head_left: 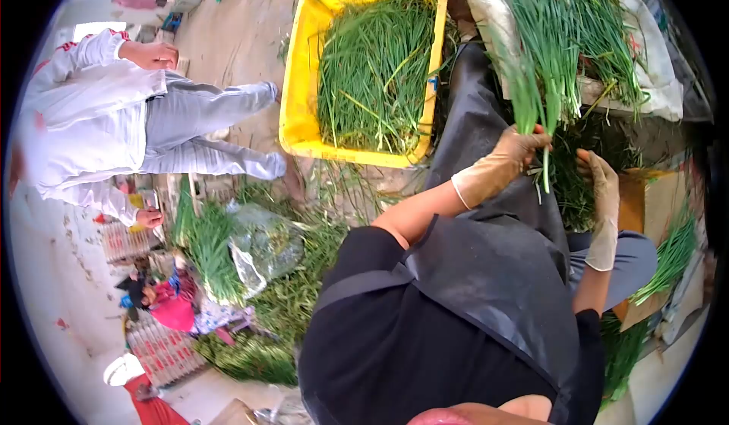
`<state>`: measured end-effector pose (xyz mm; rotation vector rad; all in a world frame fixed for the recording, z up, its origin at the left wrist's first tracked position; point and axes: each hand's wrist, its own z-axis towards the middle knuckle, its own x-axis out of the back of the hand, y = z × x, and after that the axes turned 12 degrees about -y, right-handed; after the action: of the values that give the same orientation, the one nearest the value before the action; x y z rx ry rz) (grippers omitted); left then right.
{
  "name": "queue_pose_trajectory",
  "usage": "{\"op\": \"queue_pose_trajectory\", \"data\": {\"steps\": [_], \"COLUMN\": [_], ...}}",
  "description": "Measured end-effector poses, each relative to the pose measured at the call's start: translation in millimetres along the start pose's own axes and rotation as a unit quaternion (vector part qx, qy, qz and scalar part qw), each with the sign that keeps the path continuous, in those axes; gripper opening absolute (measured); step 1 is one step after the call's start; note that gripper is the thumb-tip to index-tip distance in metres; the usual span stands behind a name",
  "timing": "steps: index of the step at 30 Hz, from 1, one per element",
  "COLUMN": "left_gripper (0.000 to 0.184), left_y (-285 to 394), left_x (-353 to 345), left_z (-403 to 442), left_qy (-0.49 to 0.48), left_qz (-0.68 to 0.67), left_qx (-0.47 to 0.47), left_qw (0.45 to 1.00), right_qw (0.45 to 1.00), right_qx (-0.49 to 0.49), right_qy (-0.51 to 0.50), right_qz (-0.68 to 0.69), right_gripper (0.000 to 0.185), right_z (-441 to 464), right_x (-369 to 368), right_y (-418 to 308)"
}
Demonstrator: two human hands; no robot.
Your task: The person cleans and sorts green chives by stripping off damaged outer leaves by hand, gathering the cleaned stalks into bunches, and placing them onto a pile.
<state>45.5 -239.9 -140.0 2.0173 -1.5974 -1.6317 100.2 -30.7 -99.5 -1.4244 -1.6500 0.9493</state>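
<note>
My left hand (510,157), in a thin pale glove, is closed around the pale stem ends of a bunch of chives (524,106). The long green leaves point away from me and some are blurred. A few stem ends stick out below my fist. To its right, my gloved right hand (601,180) is raised, fingers slightly bent and apart, with nothing visible in it. Just beyond both hands, more chives (600,34) lie in a thick layer on a white sheet (664,91) over a raised support. A black apron (493,273) covers my front and lap.
A yellow crate (304,98) holding loose green leaves stands ahead on the left. Cardboard (653,205) and more chives (668,262) are at my right. Leaf heaps (304,273) and a clear plastic bag (266,239) lie on the left floor. Another person (106,113) stands there.
</note>
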Motion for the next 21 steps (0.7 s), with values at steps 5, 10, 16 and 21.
{"op": "queue_pose_trajectory", "data": {"steps": [5,10,16,21], "left_gripper": [0.022,0.019,0.017,0.026], "left_y": [-9,-7,9,18], "left_x": [-16,-1,36,81], "left_z": [-7,4,-15,-19], "left_qy": [-0.031,0.018,0.094,0.136], "left_qz": [0.007,-0.062,0.306,0.481], "left_qx": [-0.002,-0.073,-0.111,-0.139], "left_qw": [1.0,0.995,0.941,0.855], "right_qw": [0.979,0.975,0.936,0.952], "right_qx": [0.055,0.147,0.243,0.256], "right_qy": [-0.069,-0.025,0.22,0.145], "right_qz": [0.183,0.165,0.125,0.088], "right_gripper": [0.024,0.018,0.024,0.027], "right_z": [39,43,26,14], "right_x": [-43,-54,35,18], "right_y": [-6,-19,-61,-67]}}
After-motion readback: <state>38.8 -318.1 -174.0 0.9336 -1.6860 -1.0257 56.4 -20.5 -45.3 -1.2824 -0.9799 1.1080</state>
